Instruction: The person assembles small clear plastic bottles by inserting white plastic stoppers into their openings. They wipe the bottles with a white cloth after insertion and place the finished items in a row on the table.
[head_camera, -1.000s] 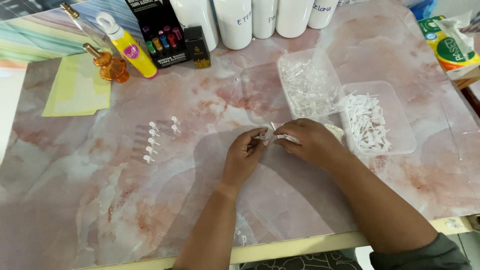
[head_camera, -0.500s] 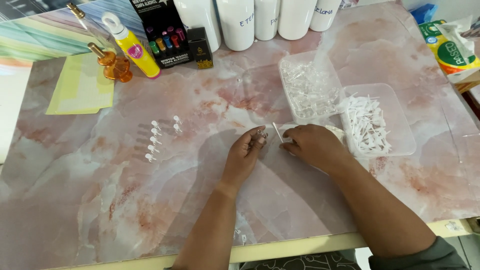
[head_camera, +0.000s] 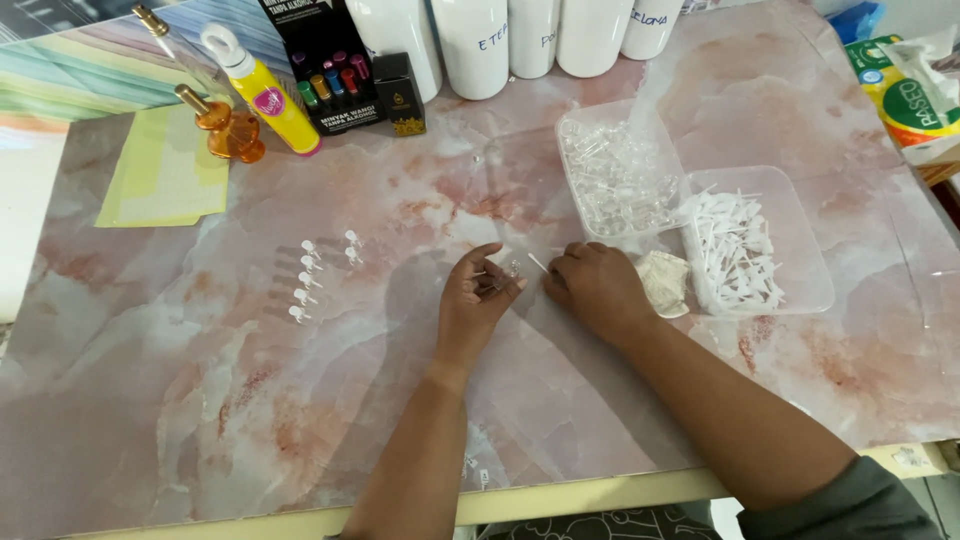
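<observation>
My left hand (head_camera: 478, 298) rests on the pink marbled table (head_camera: 200, 400) and pinches a tiny clear vial (head_camera: 512, 270) between its fingertips. My right hand (head_camera: 595, 285) sits just right of it, holding a small white stick-like cap piece (head_camera: 538, 263) whose tip points toward the vial. The two hands are a few centimetres apart. Several small assembled vials with white caps (head_camera: 310, 275) stand in rows to the left of my left hand.
A clear tray of empty vials (head_camera: 615, 175) and a clear tray of white cap pieces (head_camera: 745, 245) lie to the right, a crumpled cloth (head_camera: 665, 282) beside them. White bottles (head_camera: 470, 40), a black box (head_camera: 325, 60), a yellow bottle (head_camera: 265, 95) and an amber bottle (head_camera: 230, 130) line the back.
My hands have drawn slightly apart; the white cap piece is now clear of the vial, between the two hands.
</observation>
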